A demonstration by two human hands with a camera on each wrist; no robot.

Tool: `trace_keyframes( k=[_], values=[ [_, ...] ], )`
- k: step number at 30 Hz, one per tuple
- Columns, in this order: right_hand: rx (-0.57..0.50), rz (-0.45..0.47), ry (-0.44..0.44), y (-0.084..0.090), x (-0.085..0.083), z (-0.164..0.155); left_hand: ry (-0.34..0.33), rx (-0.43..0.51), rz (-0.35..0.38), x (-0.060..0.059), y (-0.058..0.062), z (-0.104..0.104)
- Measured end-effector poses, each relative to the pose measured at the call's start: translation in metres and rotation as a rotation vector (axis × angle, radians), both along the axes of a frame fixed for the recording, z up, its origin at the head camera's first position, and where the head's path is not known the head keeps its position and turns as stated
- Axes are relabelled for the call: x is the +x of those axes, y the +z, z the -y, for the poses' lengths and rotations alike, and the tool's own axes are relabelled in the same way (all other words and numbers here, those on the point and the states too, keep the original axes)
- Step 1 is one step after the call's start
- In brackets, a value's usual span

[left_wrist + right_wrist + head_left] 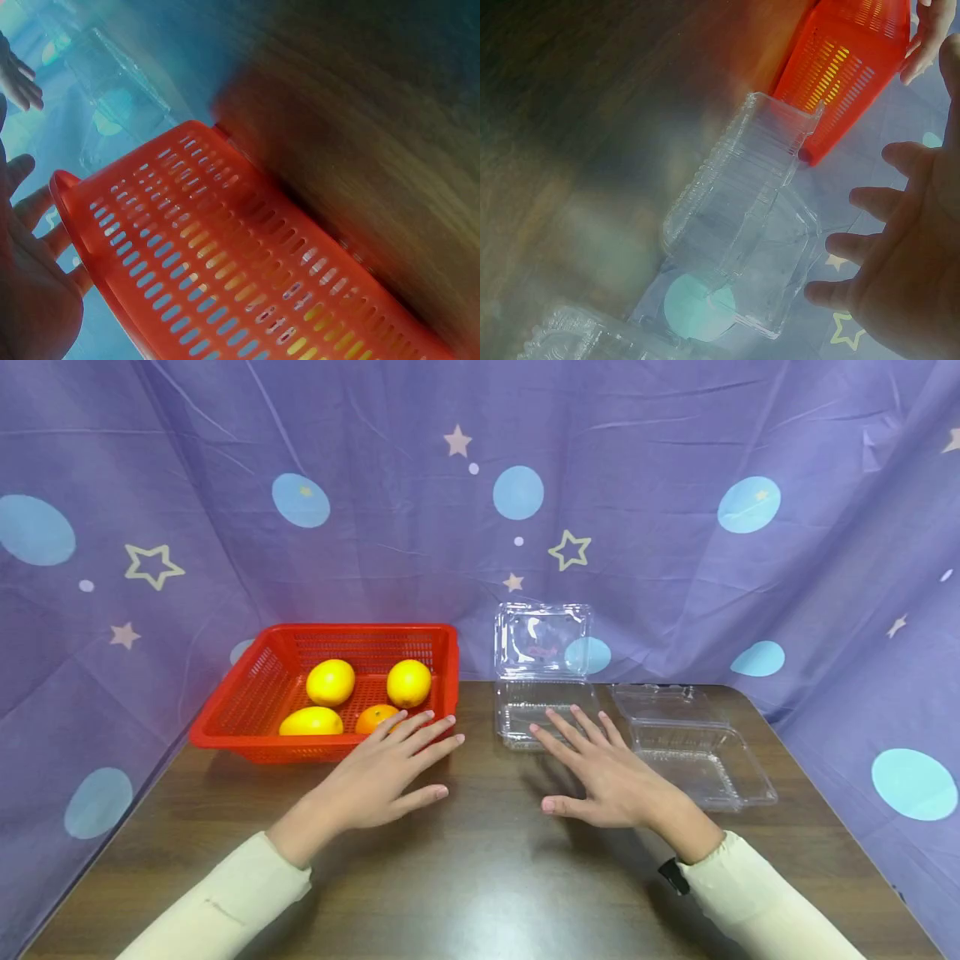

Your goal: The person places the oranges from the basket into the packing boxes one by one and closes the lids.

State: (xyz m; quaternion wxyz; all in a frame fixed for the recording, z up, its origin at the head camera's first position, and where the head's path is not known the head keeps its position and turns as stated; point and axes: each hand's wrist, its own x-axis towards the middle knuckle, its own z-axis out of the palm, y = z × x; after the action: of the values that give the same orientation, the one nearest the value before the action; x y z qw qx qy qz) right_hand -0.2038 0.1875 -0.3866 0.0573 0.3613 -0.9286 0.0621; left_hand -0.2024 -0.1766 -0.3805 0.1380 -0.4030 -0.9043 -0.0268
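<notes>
Left hand: the left hand (390,768) is hovering flat over the wooden table (480,877), fingers straight and spread, holding nothing, its fingertips reaching just beside the front rim of the red plastic basket (247,710).
Right hand: the right hand (600,772) is also lying open, palm down, fingers splayed, gripping nothing; its fingertips are nearing the open clear clamshell box (542,697).
Basket: it is sitting at the table's back left, holding three yellow citrus fruits (331,682) and one orange one (375,717).
Clamshell box: it is standing right of the basket, lid leaning upright against the purple curtain (675,460).
Second clamshell box (693,747): it is lying open further right.
</notes>
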Motion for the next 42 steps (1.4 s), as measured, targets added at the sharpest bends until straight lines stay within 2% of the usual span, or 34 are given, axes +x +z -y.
trace_keyframes(
  k=[4, 10, 18, 25, 30, 35, 42],
  values=[
    [-0.007, 0.016, -0.006, 0.000, -0.001, 0.001, 0.043, 0.035, 0.000, -0.003, 0.003, 0.003],
    [-0.042, 0.039, -0.016, 0.003, -0.004, 0.000, 0.152, 0.139, -0.026, -0.011, 0.011, 0.013],
    [-0.107, -0.010, -0.038, 0.005, -0.015, 0.000, 0.317, 0.292, -0.076, -0.026, 0.019, 0.037],
    [-0.146, -0.059, -0.218, 0.010, -0.028, 0.001, 0.481, 0.350, -0.067, -0.034, 0.025, 0.065],
    [-0.255, -0.004, -0.371, 0.013, -0.043, -0.003, 0.570, 0.355, -0.001, -0.036, 0.029, 0.081],
    [-0.396, 0.090, -0.480, 0.012, -0.056, -0.006, 0.609, 0.348, 0.043, -0.039, 0.030, 0.090],
    [-0.505, 0.197, -0.623, 0.012, -0.067, -0.006, 0.629, 0.357, 0.104, -0.044, 0.030, 0.098]
  ],
)
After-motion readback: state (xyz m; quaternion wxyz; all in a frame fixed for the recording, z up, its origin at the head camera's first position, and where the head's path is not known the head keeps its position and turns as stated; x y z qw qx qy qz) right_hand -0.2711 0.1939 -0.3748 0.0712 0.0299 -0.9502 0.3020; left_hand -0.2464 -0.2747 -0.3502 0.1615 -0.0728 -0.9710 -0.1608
